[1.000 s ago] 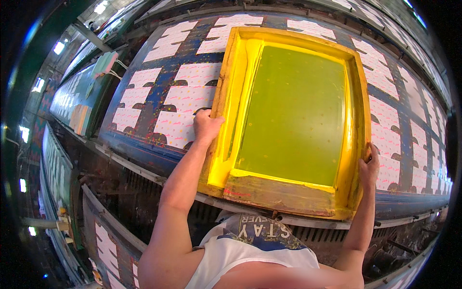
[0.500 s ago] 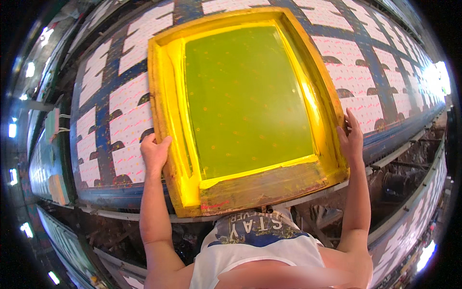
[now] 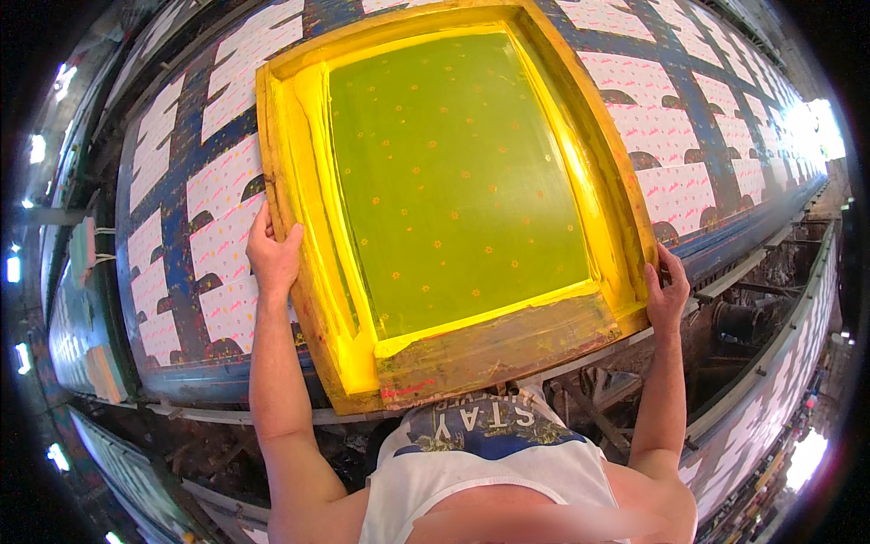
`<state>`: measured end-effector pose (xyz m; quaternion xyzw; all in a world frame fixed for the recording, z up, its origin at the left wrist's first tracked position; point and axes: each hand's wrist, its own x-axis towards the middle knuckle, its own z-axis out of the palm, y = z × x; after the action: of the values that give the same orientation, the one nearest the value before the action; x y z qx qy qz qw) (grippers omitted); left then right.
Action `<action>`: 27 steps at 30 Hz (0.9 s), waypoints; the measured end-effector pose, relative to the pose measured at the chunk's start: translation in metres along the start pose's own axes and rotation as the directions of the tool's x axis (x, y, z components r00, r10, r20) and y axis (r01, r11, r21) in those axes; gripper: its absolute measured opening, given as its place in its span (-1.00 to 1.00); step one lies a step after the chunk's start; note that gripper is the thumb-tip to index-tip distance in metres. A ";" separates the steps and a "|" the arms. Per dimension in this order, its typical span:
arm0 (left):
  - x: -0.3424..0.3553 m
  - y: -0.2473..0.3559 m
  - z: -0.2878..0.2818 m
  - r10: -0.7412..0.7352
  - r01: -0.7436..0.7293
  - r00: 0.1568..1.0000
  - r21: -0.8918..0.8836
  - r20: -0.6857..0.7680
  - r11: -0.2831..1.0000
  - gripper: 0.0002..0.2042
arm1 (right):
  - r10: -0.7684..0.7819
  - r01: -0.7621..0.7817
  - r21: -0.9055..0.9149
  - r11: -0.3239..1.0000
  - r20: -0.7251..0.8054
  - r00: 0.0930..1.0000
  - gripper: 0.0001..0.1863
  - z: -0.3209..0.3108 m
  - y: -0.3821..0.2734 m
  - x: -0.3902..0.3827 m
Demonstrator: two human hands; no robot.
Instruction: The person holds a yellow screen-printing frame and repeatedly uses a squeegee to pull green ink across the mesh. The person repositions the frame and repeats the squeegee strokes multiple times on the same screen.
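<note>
A large printing screen lies flat on a long table; its wooden frame [image 3: 494, 349] is coated in yellow ink and its mesh [image 3: 453, 181] is green with small orange star marks. My left hand [image 3: 270, 254] grips the frame's left rail. My right hand [image 3: 666, 290] grips its right rail near the lower corner. Under the screen stretches white cloth [image 3: 217, 186] printed with pink rows and dark arches, laid between blue bands.
The long printing table [image 3: 725, 245] runs off to the upper right, its metal edge rail just before my body. More long tables [image 3: 82, 308] lie at the left and the lower right [image 3: 770, 399]. Dark machinery and debris sit below the table edge.
The view has swung so that the table now runs to the upper right. Both hands stay on the frame's side rails, and the screen now lies further left along the cloth.
</note>
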<state>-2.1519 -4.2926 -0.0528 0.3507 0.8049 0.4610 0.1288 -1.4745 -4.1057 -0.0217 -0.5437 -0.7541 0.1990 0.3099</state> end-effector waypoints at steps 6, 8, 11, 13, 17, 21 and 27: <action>-0.003 -0.008 0.005 0.046 -0.035 0.996 0.135 -0.079 0.990 -0.31 | -0.012 0.010 -0.053 0.999 -0.040 0.999 -0.62 -0.005 -0.001 0.000; -0.004 -0.009 0.006 0.050 -0.040 0.995 0.104 -0.092 0.994 -0.30 | -0.007 0.006 -0.015 1.000 -0.067 0.998 -0.63 -0.002 -0.002 0.000; -0.006 -0.006 0.006 -0.060 0.056 0.995 -0.043 -0.085 0.997 -0.30 | -0.064 0.072 0.058 0.996 -0.121 0.991 -0.65 -0.001 -0.014 -0.001; -0.007 -0.001 0.008 -0.026 0.026 0.995 0.008 -0.100 1.000 -0.33 | -0.211 0.224 0.054 0.973 -0.182 0.960 -0.65 -0.009 -0.028 0.003; -0.013 0.012 0.005 0.111 -0.051 0.978 0.317 -0.177 0.947 -0.40 | -0.476 0.473 0.066 0.878 0.034 0.879 -0.70 -0.012 -0.085 0.001; -0.033 0.022 -0.002 0.108 -0.044 0.988 0.467 -0.112 0.883 -0.46 | -0.660 0.587 0.305 0.750 0.397 0.637 -0.68 0.005 -0.139 -0.020; -0.089 0.019 -0.007 -0.038 0.076 0.990 0.290 -0.136 0.954 -0.40 | -0.711 0.724 0.244 0.645 0.538 0.452 -0.46 0.023 -0.174 -0.050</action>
<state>-2.0829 -4.3520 -0.0432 0.3120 0.8809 0.3539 0.0363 -1.6001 -4.2095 0.0598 -0.0870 -0.9698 0.2004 0.1080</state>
